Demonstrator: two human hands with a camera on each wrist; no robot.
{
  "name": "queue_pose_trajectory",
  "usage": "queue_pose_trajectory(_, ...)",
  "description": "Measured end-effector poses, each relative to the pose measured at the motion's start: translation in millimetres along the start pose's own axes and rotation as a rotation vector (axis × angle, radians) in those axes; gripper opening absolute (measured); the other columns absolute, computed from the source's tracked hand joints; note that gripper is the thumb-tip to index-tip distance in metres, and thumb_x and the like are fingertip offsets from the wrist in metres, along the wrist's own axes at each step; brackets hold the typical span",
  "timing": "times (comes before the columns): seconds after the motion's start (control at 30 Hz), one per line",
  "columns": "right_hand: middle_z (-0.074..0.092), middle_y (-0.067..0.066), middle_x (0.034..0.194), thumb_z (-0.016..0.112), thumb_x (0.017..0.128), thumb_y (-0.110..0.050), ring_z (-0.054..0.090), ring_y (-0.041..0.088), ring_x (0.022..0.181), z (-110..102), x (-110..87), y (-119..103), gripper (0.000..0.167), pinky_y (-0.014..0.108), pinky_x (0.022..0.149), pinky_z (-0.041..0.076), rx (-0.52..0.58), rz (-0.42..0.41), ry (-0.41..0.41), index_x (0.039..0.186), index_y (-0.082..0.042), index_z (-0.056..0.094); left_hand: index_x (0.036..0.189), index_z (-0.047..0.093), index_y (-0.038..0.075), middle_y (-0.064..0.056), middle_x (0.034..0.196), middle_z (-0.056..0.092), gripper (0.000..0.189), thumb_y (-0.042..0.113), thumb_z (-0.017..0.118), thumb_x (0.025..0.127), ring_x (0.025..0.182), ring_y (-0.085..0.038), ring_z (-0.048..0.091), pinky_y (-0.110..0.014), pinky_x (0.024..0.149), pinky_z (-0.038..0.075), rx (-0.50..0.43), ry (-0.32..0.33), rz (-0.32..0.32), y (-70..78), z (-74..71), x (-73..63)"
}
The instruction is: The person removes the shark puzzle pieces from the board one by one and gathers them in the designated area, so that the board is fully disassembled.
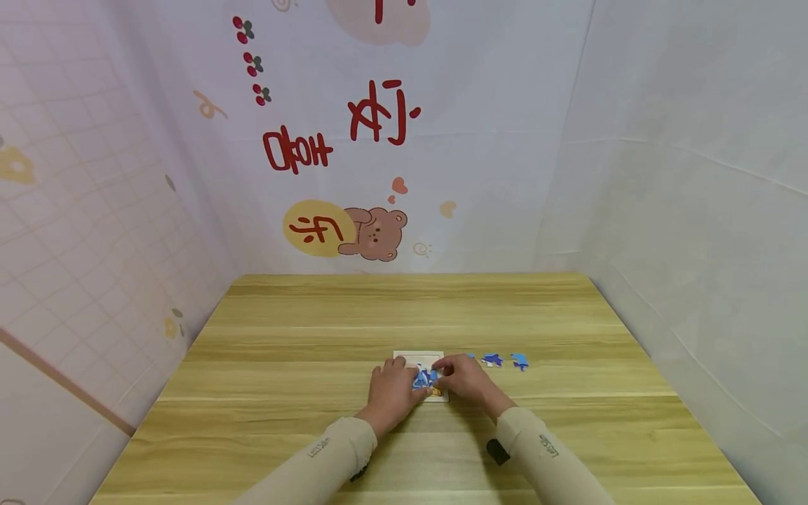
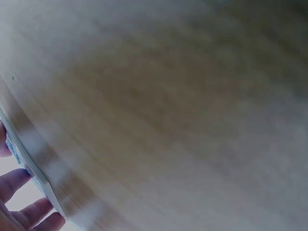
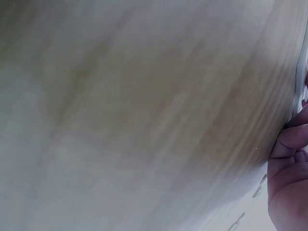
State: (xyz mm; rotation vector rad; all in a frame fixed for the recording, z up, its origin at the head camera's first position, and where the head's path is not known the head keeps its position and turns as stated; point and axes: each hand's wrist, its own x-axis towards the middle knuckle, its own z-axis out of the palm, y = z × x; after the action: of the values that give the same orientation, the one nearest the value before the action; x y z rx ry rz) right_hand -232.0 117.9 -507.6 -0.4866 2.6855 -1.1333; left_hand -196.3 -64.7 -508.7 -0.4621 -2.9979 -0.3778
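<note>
A small jigsaw puzzle board (image 1: 410,355) with a white border lies on the table, with blue, white and orange picture pieces (image 1: 424,377) in its middle. My left hand (image 1: 393,391) rests on the board's left side, its fingers (image 2: 36,211) spread along the edge in the left wrist view. At the right side my right hand (image 1: 468,379) bends its thumb and forefinger over the picture, pinching a puzzle piece that they mostly cover. In the right wrist view the fingers (image 3: 292,139) are curled beside the board's edge.
To the right of the board lie loose puzzle pieces: a blue and white one (image 1: 492,360), another (image 1: 519,360) farther right, and one (image 1: 470,356) partly behind the right hand. The wooden table (image 1: 284,337) is bordered by hanging printed cloth (image 1: 492,175) at the back and sides.
</note>
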Motion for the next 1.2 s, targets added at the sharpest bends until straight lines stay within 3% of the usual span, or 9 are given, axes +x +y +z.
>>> queue_pose_trajectory(0.4, 0.061, -0.004, 0.082, 0.077, 0.085, -0.016, 0.052, 0.013, 0.074, -1, -0.7, 7, 0.018, 0.030, 0.067, 0.046, -0.112, -0.068, -0.006, 0.101, -0.006, 0.074, 0.111, 0.076, 0.013, -0.008, 0.107, 0.062, 0.046, 0.052, 0.072, 0.086, 0.104, -0.029, 0.057, -0.055, 0.087, 0.045, -0.011, -0.005, -0.011, 1.3, 3.2, -0.5)
queue_pose_trajectory(0.57, 0.062, -0.004, 0.082, 0.077, 0.085, -0.018, 0.055, 0.012, 0.074, -2, -1.3, 11, 0.020, 0.031, 0.067, 0.048, -0.161, -0.115, 0.029, 0.101, -0.007, 0.075, 0.112, 0.075, 0.014, -0.008, 0.108, 0.062, 0.047, 0.053, 0.071, 0.086, 0.106, -0.030, 0.057, -0.057, 0.088, 0.045, -0.002, -0.006, -0.006, 1.9, 4.9, 0.2)
queue_pose_trajectory(0.9, 0.064, -0.007, 0.079, 0.076, 0.086, -0.023, 0.055, 0.009, 0.070, -12, -8.7, 13, 0.022, 0.028, 0.063, 0.048, -0.111, -0.123, 0.022, 0.103, -0.008, 0.074, 0.109, 0.076, 0.014, -0.008, 0.107, 0.062, 0.043, 0.051, 0.072, 0.087, 0.105, -0.031, 0.057, -0.056, 0.087, 0.045, 0.000, 0.014, -0.001, 2.7, 4.0, -0.4)
queue_pose_trajectory(1.2, 0.064, -0.008, 0.081, 0.075, 0.088, -0.026, 0.060, 0.011, 0.075, -35, -24.7, 34, 0.025, 0.028, 0.064, 0.050, -0.063, -0.105, 0.015, 0.106, -0.008, 0.074, 0.109, 0.075, 0.014, -0.008, 0.104, 0.061, 0.043, 0.050, 0.073, 0.086, 0.104, -0.031, 0.057, -0.055, 0.086, 0.045, 0.006, 0.020, -0.002, 2.3, 1.8, -1.6)
